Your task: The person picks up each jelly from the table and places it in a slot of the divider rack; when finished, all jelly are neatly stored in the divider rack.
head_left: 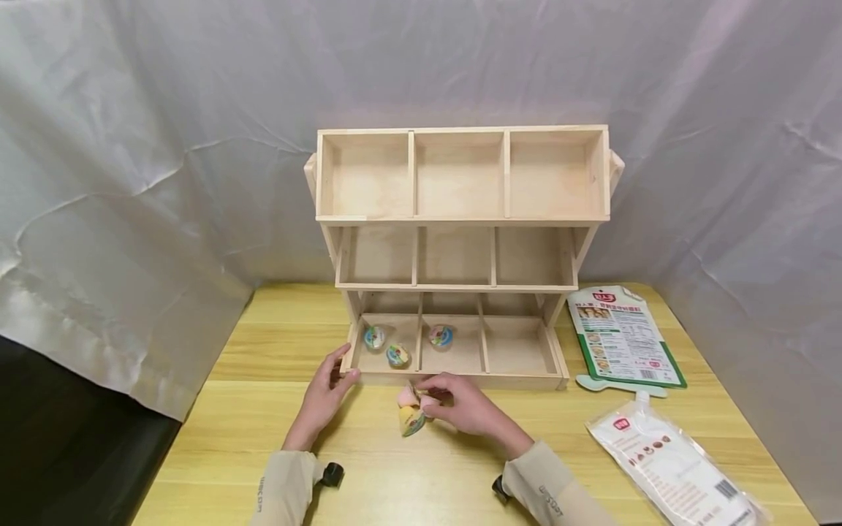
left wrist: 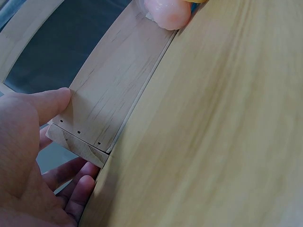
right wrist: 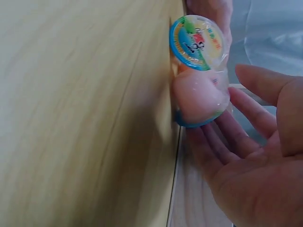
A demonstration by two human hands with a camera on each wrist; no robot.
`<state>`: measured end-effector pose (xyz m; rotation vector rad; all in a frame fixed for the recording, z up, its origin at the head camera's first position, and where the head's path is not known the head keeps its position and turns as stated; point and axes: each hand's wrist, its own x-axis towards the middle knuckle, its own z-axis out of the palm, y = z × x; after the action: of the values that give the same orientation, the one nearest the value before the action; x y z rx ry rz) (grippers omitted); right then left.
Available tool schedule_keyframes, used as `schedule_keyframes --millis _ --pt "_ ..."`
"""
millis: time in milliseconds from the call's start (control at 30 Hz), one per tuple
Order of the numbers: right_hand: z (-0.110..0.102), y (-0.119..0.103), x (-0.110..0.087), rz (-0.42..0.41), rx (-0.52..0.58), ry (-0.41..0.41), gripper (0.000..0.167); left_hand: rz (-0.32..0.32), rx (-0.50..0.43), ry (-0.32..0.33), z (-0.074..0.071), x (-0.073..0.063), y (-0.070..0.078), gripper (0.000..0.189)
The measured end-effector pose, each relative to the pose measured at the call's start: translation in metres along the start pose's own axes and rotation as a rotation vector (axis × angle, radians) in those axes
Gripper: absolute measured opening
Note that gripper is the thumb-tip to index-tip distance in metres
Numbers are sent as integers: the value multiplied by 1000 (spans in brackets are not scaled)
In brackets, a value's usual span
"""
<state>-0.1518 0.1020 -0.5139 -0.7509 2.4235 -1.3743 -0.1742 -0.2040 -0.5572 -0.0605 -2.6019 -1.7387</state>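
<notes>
Small jelly cups with printed lids lie bunched on the table before the rack: a yellow one (head_left: 411,420) and pink ones (head_left: 407,397). My right hand (head_left: 463,405) has its thumb and fingers around the right-hand pink jelly cup (right wrist: 201,94). In the right wrist view, a yellow-lidded cup (right wrist: 196,42) leans against that pink cup. My left hand (head_left: 322,398) holds the front left corner of the tiered wooden rack (head_left: 454,380), thumb on the front board (left wrist: 104,80) and the other fingers round the side.
In the rack's lowest tier sit a white cup (head_left: 374,337) and a yellow cup (head_left: 397,356) at left, and a pink cup (head_left: 441,336) in the middle. On the right lie a green-edged packet (head_left: 625,336), a pale spoon (head_left: 621,386) and a white spouted pouch (head_left: 677,464).
</notes>
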Motion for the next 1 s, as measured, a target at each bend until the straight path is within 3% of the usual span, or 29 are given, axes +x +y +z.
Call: schedule_keyframes --millis 133,333,467,567,767,1000 --pt "1 3 0 -17 -37 -18 38 -12 4 3 1 -2 5 60" --pt "2 6 0 -18 -64 -20 40 -6 -1 -22 -5 -13 36 59" --pt "1 8 0 -8 -89 -19 39 3 5 -24 -6 -14 43 59" --pt "1 8 1 -10 -108 -26 39 -1 -5 -15 -4 -11 34 59" --pt "-1 10 -1 -16 -147 -44 39 -2 -9 4 2 0 4 60" --pt "-3 10 -3 6 -107 -57 38 3 -18 -2 0 1 -1 61"
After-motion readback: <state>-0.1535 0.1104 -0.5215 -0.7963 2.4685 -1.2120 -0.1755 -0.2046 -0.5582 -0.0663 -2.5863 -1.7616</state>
